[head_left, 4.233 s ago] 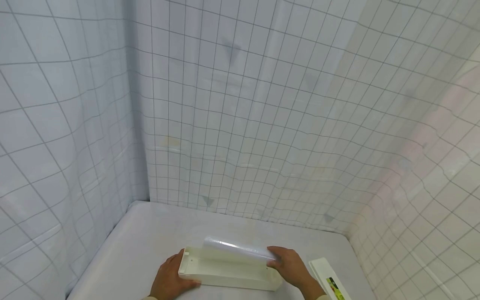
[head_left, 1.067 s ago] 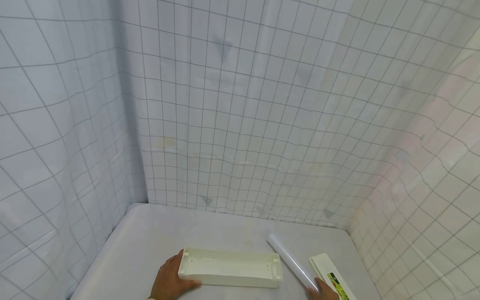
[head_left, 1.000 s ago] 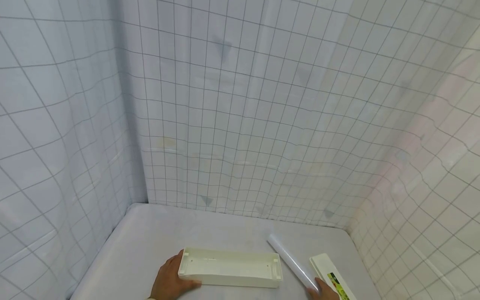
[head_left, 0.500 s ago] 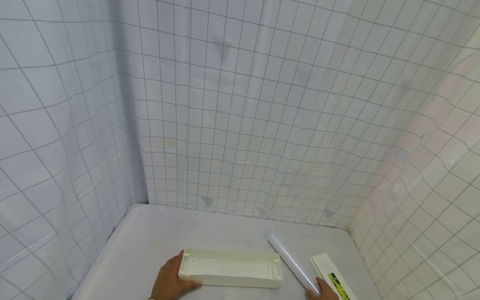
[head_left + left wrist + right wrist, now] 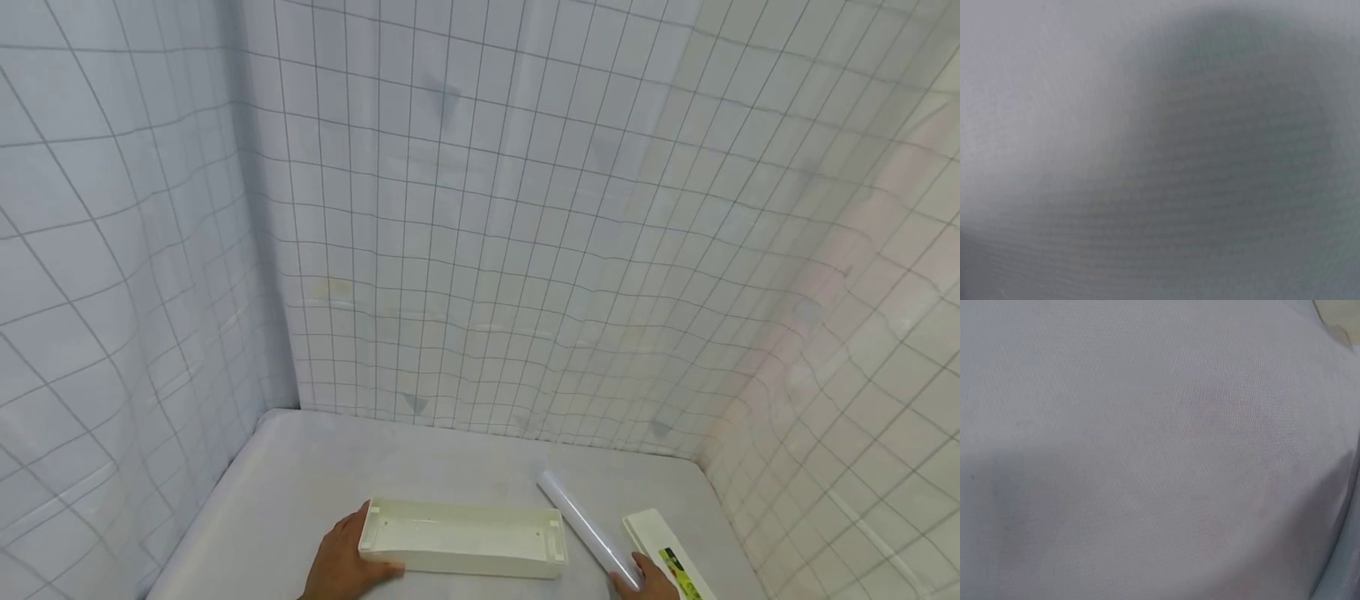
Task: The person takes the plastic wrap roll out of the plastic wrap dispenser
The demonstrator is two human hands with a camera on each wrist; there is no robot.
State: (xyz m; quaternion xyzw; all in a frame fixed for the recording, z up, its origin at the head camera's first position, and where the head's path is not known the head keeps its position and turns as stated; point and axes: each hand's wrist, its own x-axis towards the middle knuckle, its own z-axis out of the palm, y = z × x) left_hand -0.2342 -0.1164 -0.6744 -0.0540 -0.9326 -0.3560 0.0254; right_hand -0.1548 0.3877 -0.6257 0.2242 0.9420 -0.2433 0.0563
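Note:
In the head view, an open cream plastic box (image 5: 465,540), long and shallow, lies on the white-covered table with nothing inside. My left hand (image 5: 341,558) grips its left end, thumb along the near wall and fingers behind the end. To the right, a roll of clear plastic film (image 5: 581,521) lies slantwise, close to the box's right end. My right hand (image 5: 648,582) holds the roll's near end between thumb and fingers, partly cut off by the frame's lower edge. Both wrist views mostly show blurred white cloth, without either hand's fingers.
A long cream lid (image 5: 660,542) with a green and yellow label lies right of the roll, beside my right hand. White grid-patterned sheets (image 5: 480,250) hang around the back and sides of the table (image 5: 330,467). A cream corner (image 5: 1341,315) shows in the right wrist view.
Several seconds ago my right hand held the roll over the box; it has since moved right and down, and the roll lies beside the box. Over the last second almost nothing has moved.

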